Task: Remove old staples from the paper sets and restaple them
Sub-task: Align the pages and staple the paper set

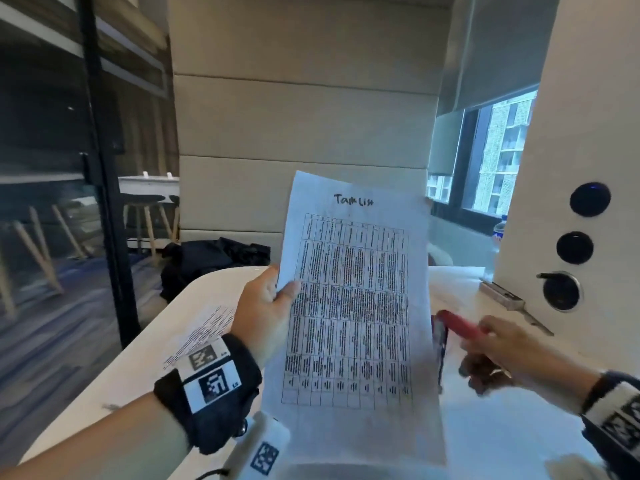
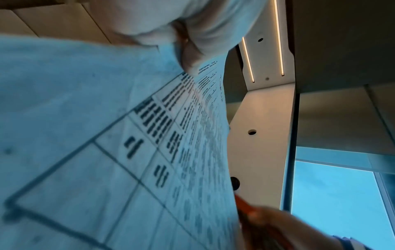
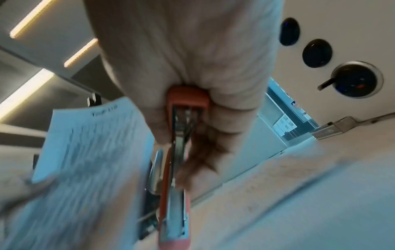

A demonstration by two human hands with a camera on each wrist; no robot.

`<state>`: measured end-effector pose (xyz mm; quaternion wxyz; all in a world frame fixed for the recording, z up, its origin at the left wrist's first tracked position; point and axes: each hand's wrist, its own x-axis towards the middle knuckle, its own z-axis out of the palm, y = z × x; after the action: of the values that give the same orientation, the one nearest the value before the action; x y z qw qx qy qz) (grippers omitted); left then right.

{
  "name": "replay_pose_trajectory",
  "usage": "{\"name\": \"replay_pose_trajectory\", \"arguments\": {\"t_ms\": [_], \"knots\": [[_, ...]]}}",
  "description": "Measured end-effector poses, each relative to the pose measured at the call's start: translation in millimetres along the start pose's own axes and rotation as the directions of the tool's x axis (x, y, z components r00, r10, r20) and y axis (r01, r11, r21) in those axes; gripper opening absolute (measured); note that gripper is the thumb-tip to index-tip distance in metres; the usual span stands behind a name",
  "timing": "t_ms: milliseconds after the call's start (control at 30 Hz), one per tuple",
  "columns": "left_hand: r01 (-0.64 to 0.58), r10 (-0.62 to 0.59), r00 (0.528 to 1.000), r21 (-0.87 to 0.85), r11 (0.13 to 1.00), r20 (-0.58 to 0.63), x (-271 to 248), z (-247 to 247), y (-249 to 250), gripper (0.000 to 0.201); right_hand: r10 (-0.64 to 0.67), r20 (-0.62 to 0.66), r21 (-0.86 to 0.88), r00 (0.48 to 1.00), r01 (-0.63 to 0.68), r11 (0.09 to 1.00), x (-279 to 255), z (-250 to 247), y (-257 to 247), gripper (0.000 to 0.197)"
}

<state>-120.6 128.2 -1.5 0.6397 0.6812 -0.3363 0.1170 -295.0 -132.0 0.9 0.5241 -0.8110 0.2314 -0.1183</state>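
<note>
My left hand pinches the left edge of a paper set, thumb on the front page, and holds it upright above the white table. The top sheet is headed "Task List" over a printed grid, seen close up as the paper set in the left wrist view. To its right my right hand grips a red stapler that points left toward the paper's right edge. The stapler shows its metal underside between my curled fingers; the paper set is blurred beside it.
Another printed sheet lies on the table behind my left wrist. A silver metal tool rests at the table's right, by a white column with round black sockets. A dark phone-like object lies behind the paper. A black bag sits beyond the table.
</note>
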Motion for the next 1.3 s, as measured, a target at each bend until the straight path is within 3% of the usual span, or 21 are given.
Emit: {"name": "replay_pose_trajectory", "arguments": {"t_ms": [33, 100, 200, 233, 300, 333, 400, 467, 533, 600, 700, 833, 967, 1133, 1233, 1300], "knots": [[0.010, -0.010, 1.000, 0.007, 1.000, -0.004, 0, 0, -1, 0.024, -0.068, -0.117, 0.130, 0.991, 0.083, 0.988, -1, -2, -9, 0.014], [0.025, -0.025, 0.999, 0.005, 1.000, -0.025, 1, 1, -2, 0.026, -0.201, -0.306, 0.225, 0.930, 0.276, 0.935, -4, -6, -32, 0.009], [0.070, -0.070, 0.997, 0.010, 0.997, -0.042, 2, 3, -2, 0.020, -0.320, -0.428, 0.226, 0.845, 0.443, 0.868, -2, -7, -54, 0.022], [0.091, -0.090, 0.995, 0.020, 0.996, -0.046, 3, 3, -5, 0.017, -0.330, -0.394, 0.166, 0.858, 0.420, 0.892, 1, 0, -56, 0.016], [0.127, -0.125, 0.991, 0.039, 0.991, -0.042, 2, 6, -7, 0.021, -0.243, -0.221, 0.073, 0.945, 0.264, 0.962, 9, 17, -43, 0.007], [0.136, -0.134, 0.990, 0.071, 0.988, -0.039, 0, 8, -9, 0.022, -0.159, -0.126, 0.012, 0.979, 0.162, 0.987, 15, 27, -33, 0.007], [0.126, -0.123, 0.992, 0.174, 0.977, -0.028, -4, 10, -11, 0.021, -0.025, 0.026, -0.167, 0.999, 0.029, 0.986, 24, 44, -16, 0.021], [0.117, -0.113, 0.993, 0.227, 0.967, -0.028, -6, 11, -13, 0.027, -0.015, 0.218, -0.434, 0.976, 0.111, 0.894, 26, 56, -7, 0.032], [0.118, -0.112, 0.993, 0.242, 0.963, -0.042, -3, 6, -14, 0.030, -0.022, 0.368, -0.635, 0.930, 0.268, 0.724, 24, 63, -10, 0.034], [0.125, -0.111, 0.991, 0.247, 0.961, -0.070, 6, -2, -14, 0.031, 0.005, 0.362, -0.726, 0.932, 0.279, 0.629, 26, 64, -12, 0.036], [0.154, -0.118, 0.983, 0.285, 0.946, -0.139, 19, -18, -15, 0.030, 0.089, 0.194, -0.854, 0.977, 0.123, 0.506, 38, 56, -8, 0.041], [0.151, -0.105, 0.980, 0.290, 0.945, -0.170, 27, -37, -15, 0.032, 0.120, 0.205, -0.875, 0.971, 0.127, 0.466, 55, 56, -1, 0.051], [0.159, -0.105, 0.975, 0.284, 0.946, -0.198, 28, -45, -14, 0.030, -0.056, 0.152, -0.854, 0.987, 0.159, 0.496, 68, 70, -6, 0.046], [0.161, -0.123, 0.977, 0.221, 0.962, -0.174, 25, -44, -16, 0.033, -0.056, 0.248, -0.867, 0.967, 0.247, 0.433, 95, 98, -21, 0.061], [0.169, -0.134, 0.977, 0.222, 0.960, -0.163, 21, -43, -15, 0.034, -0.024, 0.289, -0.877, 0.957, 0.275, 0.394, 116, 115, -17, 0.062], [0.185, -0.151, 0.976, 0.226, 0.956, -0.159, 18, -42, -14, 0.035, 0.053, 0.311, -0.908, 0.949, 0.280, 0.311, 122, 123, -17, 0.054]]}}
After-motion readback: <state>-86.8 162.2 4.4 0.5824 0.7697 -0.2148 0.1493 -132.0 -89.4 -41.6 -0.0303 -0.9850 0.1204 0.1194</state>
